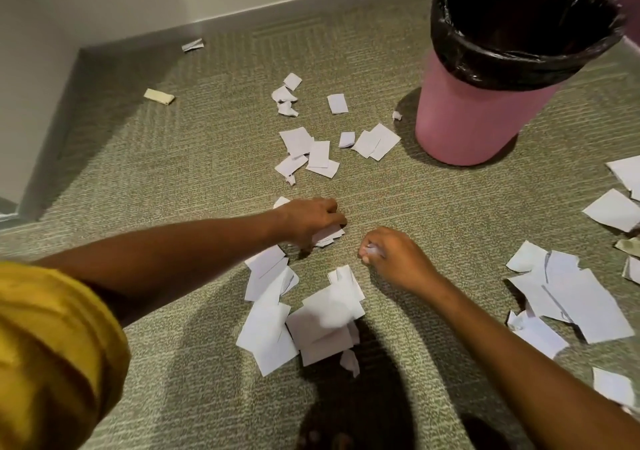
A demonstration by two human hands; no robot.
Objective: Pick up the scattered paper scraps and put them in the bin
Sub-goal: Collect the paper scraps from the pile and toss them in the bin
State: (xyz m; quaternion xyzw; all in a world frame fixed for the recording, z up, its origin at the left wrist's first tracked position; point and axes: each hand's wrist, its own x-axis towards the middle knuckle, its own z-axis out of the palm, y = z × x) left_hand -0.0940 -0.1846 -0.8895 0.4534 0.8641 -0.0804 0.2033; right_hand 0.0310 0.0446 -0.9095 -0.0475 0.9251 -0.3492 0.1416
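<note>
Head view: left hand (311, 219) stretched forward from a mustard-yellow sleeve (52, 352), palm down, fingers curled onto a few flat white paper scraps (330, 234) on the grey-green carpet (207, 172). Right hand (391, 255) just right of it, fisted round a small crumpled white scrap (372, 250). Loose white scraps (322, 325) scattered near, far and right. Pink round plastic bin (464, 117) with black liner (519, 69) upright, far right.

Legible text: none. Paper scraps (571, 297): a few faint dark marks, too small to read. Pink bin (460, 120): nothing readable.
</note>
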